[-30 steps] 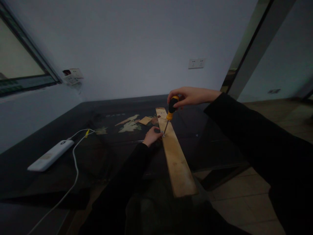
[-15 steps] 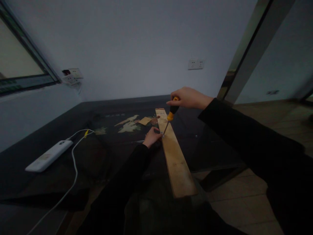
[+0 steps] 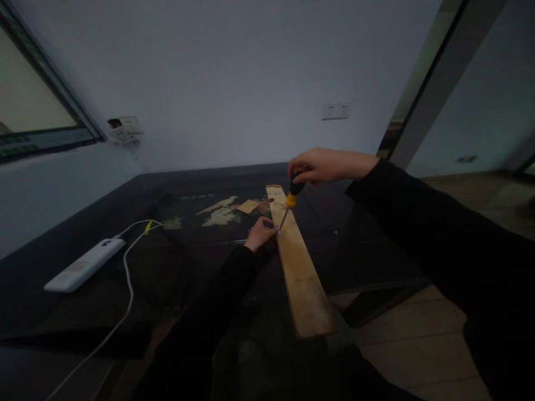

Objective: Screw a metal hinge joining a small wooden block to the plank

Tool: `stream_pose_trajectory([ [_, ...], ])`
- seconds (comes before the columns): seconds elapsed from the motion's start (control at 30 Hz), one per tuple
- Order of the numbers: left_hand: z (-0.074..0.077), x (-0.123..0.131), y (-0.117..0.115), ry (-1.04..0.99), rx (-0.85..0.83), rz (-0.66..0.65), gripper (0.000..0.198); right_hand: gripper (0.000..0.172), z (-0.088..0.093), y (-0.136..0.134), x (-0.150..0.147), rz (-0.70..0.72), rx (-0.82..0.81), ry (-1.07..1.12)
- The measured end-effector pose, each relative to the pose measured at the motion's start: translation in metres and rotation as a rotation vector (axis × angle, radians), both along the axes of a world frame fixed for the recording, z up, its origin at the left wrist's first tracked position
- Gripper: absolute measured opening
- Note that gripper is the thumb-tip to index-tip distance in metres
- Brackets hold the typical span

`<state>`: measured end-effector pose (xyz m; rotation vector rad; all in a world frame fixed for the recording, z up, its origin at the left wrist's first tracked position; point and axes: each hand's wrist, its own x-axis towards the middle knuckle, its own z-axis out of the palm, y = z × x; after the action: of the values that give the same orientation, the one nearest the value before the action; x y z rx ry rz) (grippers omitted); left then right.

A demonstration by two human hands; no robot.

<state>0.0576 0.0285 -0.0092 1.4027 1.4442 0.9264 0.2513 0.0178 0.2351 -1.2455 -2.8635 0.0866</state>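
Observation:
My right hand [image 3: 313,166] is closed around the black and yellow handle of a screwdriver [image 3: 291,199]. The shaft slants down to the left, and its tip meets a small shiny piece [image 3: 278,229] on the wooden board [image 3: 304,273]. At the board's left edge, my left hand [image 3: 261,233] has its fingertips pinched together at that small piece, too small for me to name. The long, pale board lies on the dark table [image 3: 200,184], and its near end juts past the front edge toward me.
A white power strip [image 3: 83,266] with a white cable [image 3: 129,278] and a yellow tag lies on the table's left. A square tan piece [image 3: 248,206] rests left of the board, by a bird-and-flower pattern. Wall sockets [image 3: 335,110] are on the wall behind.
My right hand has turned and shifted slightly to the right on the screwdriver handle, its fingers now wrapped over the top. My left hand and the board have stayed in place.

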Motion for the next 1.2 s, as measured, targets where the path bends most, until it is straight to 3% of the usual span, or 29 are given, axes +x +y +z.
stream_pose_trajectory([
  [0.13,0.002,0.001,0.000,-0.020,-0.005,-0.004,0.037,0.046,-0.009,-0.001,-0.010,-0.164,0.273,-0.081],
  [0.2,0.003,0.002,-0.002,-0.024,-0.010,0.001,0.037,0.054,-0.012,-0.001,-0.011,-0.222,0.333,-0.061],
  [0.27,0.004,0.002,-0.002,-0.012,-0.008,0.008,0.037,0.055,-0.012,0.000,-0.009,-0.191,0.315,-0.032],
  [0.43,0.003,0.000,-0.001,0.050,0.036,0.030,0.038,0.050,0.002,0.000,0.001,0.053,0.128,0.037],
  [0.57,0.005,-0.001,-0.003,0.106,0.058,0.046,0.035,0.039,0.007,-0.008,-0.001,0.083,0.087,0.032],
  [0.73,0.007,0.001,-0.005,0.137,0.091,0.062,0.033,0.034,-0.007,-0.016,-0.013,-0.099,0.318,-0.023],
  [0.93,0.005,0.002,-0.004,0.107,0.096,0.043,0.032,0.058,-0.028,-0.006,-0.015,-0.297,0.531,0.001],
  [1.03,0.003,0.001,-0.003,0.110,0.092,0.020,0.030,0.056,-0.023,-0.002,-0.007,-0.267,0.443,0.030],
  [1.2,0.002,0.000,-0.002,0.130,0.087,0.014,0.029,0.042,-0.002,-0.005,0.005,-0.033,0.119,0.036],
])
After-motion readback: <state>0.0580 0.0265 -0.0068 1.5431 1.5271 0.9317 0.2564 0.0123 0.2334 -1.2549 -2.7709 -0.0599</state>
